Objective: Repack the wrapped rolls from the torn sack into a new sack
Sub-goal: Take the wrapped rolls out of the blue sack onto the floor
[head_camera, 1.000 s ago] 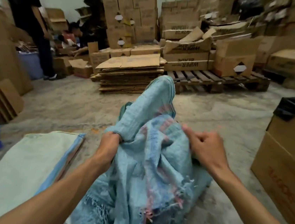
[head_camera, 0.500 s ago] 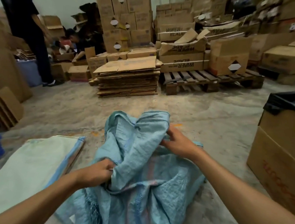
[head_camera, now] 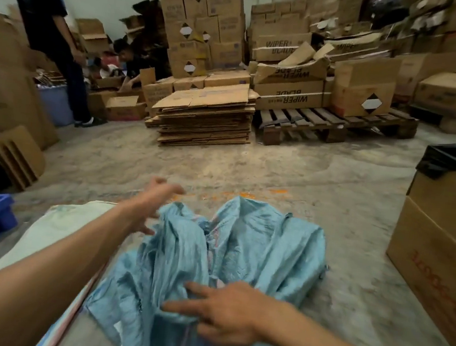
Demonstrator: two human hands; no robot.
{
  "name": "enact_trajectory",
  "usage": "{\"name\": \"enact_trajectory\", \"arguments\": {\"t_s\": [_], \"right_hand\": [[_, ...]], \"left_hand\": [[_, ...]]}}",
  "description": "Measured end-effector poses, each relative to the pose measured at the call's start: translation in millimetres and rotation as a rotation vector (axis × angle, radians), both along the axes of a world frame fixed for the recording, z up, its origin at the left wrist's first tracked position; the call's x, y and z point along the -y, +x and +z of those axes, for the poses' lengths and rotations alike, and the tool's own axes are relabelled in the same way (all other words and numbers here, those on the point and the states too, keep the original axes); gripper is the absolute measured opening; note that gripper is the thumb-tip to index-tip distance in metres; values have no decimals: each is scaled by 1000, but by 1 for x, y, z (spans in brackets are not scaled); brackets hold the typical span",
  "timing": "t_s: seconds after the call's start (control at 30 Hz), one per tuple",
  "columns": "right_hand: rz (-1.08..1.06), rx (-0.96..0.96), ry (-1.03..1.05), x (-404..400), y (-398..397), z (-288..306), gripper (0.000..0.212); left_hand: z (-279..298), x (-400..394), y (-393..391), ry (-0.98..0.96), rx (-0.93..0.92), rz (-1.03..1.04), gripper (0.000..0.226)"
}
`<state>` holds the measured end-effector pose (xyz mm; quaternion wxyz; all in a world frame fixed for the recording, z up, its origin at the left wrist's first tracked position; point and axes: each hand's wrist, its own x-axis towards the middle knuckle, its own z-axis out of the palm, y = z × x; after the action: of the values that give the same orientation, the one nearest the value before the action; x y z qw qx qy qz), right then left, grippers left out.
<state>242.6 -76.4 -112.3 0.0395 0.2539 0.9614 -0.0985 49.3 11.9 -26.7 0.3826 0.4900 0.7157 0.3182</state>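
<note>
The blue sack (head_camera: 239, 262) is lying crumpled on the floor (head_camera: 345, 203), looking limp and light. Right hand (head_camera: 229, 312) is pressing it, fingers spread; left hand (head_camera: 152, 201) is hovering, spread, holding nothing. Probably best gripped along a bunched edge.

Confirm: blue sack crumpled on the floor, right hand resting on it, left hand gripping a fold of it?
Not quite. In the head view the left hand grips nothing; its fingers are spread above the blue sack. The right hand does rest on it.

Crumpled woven plastic sack (head_camera: 239, 259), rough concrete floor (head_camera: 319, 183)
</note>
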Motion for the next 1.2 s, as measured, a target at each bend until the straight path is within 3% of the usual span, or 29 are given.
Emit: {"name": "enact_trajectory", "arguments": {"t_s": [0.07,0.13,0.2,0.23,0.3,0.37,0.4,0.5,0.53,0.57,0.6,0.67,0.73,0.77,0.83,0.9,1.0,1.13,1.17,1.2], "right_hand": [[2,96,-233,9,-11,-17,55],[-88,132,-577,10,-10,-17,54],[-212,146,-785,3,0,-6,42],[-229,75,-717,-2,5,-1,34],[-380,-156,-329,-13,13,9,23],[-611,-370,-15,-28,14,3,31],[-686,-407,-21,-38,13,-6,48],[-843,-402,-492,-68,9,-36,121],[-854,-378,-596,-74,10,-48,129],[-856,-305,-626,-76,12,-59,119],[-864,-212,-597,-77,16,-70,95],[-923,-251,-486,-82,22,-92,46],[-1051,-533,-566,-84,29,-93,28],[-1132,-789,-735,-87,32,-87,26],[-1197,-1344,-1160,-98,43,-68,29],[-1210,-1731,-1331,-116,63,-51,35],[-1272,-2050,-1233,-139,100,-34,44],[-1369,-2404,-885,-155,143,-15,38],[-1290,-2432,-869,-156,144,-15,33],[-1234,-2299,-833,-149,137,-10,28]], "left_hand": [[-27,6,19,-173,-200,-141,99],[-69,15,25,-308,-484,-170,123],[-107,24,22,-363,-651,-140,119],[-120,28,19,-343,-680,-147,105],[-131,32,15,-246,-649,-130,69],[-129,30,13,-196,-325,-25,46],[-121,29,12,-201,-80,31,35],[-96,32,5,-205,489,136,7],[-88,34,4,-175,589,178,8],[-83,34,2,-132,666,232,13],[-79,34,1,-95,738,280,16],[-74,34,-1,-39,844,330,13],[-75,32,-6,26,943,318,21],[-76,32,-11,50,944,278,32],[-80,38,-21,2,769,134,40],[-90,45,-36,-135,491,-137,45],[-113,51,-67,-153,-216,-412,62],[-134,55,-82,-239,-919,-437,81],[-134,55,-76,-195,-1055,-385,92],[-130,54,-66,-71,-1110,-317,102]]}}
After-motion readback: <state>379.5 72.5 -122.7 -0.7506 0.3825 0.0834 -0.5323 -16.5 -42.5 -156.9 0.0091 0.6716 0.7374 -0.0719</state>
